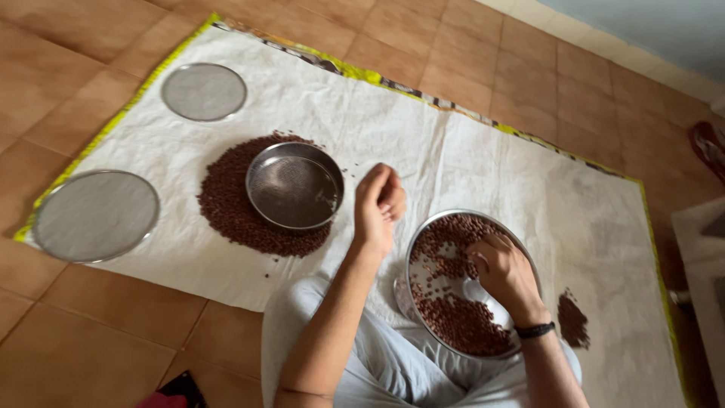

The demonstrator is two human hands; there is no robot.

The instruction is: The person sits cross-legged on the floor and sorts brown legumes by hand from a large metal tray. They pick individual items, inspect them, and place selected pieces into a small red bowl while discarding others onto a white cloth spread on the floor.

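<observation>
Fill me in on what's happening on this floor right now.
A person sits on a white cloth spread over a tiled floor. Their right hand picks through brown seeds in a steel plate on their lap; the left hand is raised, loosely closed, above the cloth. A steel sieve sits on a large seed pile. Two flat mesh discs lie at the cloth's left side, and a small seed heap lies right of the plate.

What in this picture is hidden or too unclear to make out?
- Head view: whether the closed left hand holds anything; its curled fingers hide the palm.
- Which beans the right hand touches in the steel pan; the hand covers them.
- The dark and pink thing at the bottom edge is cut off.
- The red thing at the right edge is cut off and blurred.
</observation>
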